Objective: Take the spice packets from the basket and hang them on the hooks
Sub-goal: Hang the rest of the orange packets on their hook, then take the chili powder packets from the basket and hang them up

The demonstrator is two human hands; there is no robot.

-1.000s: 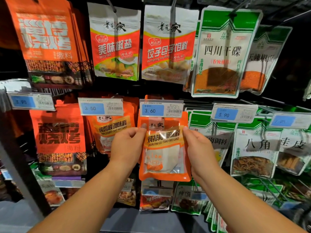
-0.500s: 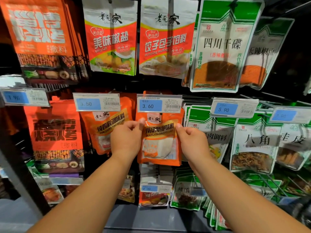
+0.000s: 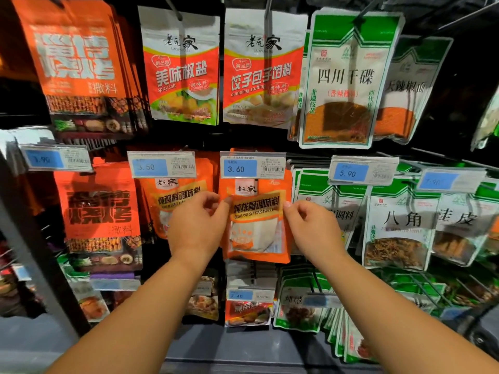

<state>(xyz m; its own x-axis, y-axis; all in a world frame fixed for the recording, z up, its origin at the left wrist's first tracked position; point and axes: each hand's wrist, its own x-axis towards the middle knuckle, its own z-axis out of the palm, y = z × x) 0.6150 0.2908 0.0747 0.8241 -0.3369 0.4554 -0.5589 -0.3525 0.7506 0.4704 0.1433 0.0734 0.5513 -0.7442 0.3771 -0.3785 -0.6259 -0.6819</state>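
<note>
An orange spice packet (image 3: 255,228) with a clear window hangs flat in front of the middle row, its top tucked under the 3.60 price tag (image 3: 252,166). My left hand (image 3: 198,225) pinches the packet's upper left edge. Its upper right edge is pinched by my right hand (image 3: 313,228). The hook itself is hidden behind the tag and the packet. More orange packets of the same kind sit behind it. No basket is in view.
Rows of hanging packets fill the rack: orange barbecue packs (image 3: 97,211) at left, green-and-white packs (image 3: 397,225) at right, red-and-white packs (image 3: 181,68) above. Price tags stick out on hook ends. A grey shelf post (image 3: 35,252) slants at left. Wire hooks (image 3: 429,290) jut out lower right.
Both hands have carried the orange packet up and toward the rack, so its top now lies under the 3.60 tag. The grip on both edges is unchanged.
</note>
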